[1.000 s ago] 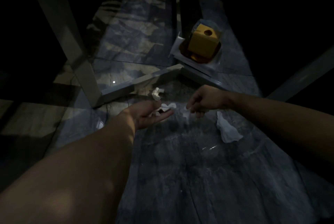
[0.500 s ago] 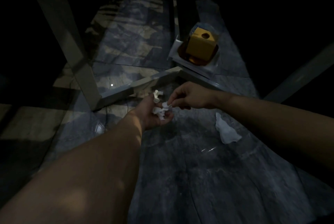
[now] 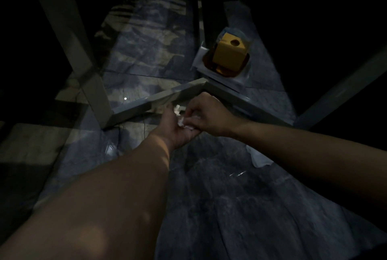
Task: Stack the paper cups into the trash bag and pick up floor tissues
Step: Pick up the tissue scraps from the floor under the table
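In dim light my left hand (image 3: 178, 128) is held palm up over the dark marble floor, cupping small white tissue scraps (image 3: 181, 122). My right hand (image 3: 206, 116) rests over that palm, its fingertips pinched on the scraps. One more scrap (image 3: 177, 109) shows white just past my left fingers. A larger white tissue (image 3: 258, 158) lies on the floor to the right, partly hidden under my right forearm. No paper cups or trash bag can be seen.
A grey metal furniture frame (image 3: 165, 97) runs across the floor just beyond my hands, with an upright leg (image 3: 95, 90) at the left. A yellow box with a round hole (image 3: 229, 51) sits on a white tray behind it. Another grey bar (image 3: 335, 90) slants at right.
My right hand has moved left from the floor onto my left palm, carrying a tissue scrap. My left hand has lifted slightly and curled around the scraps.
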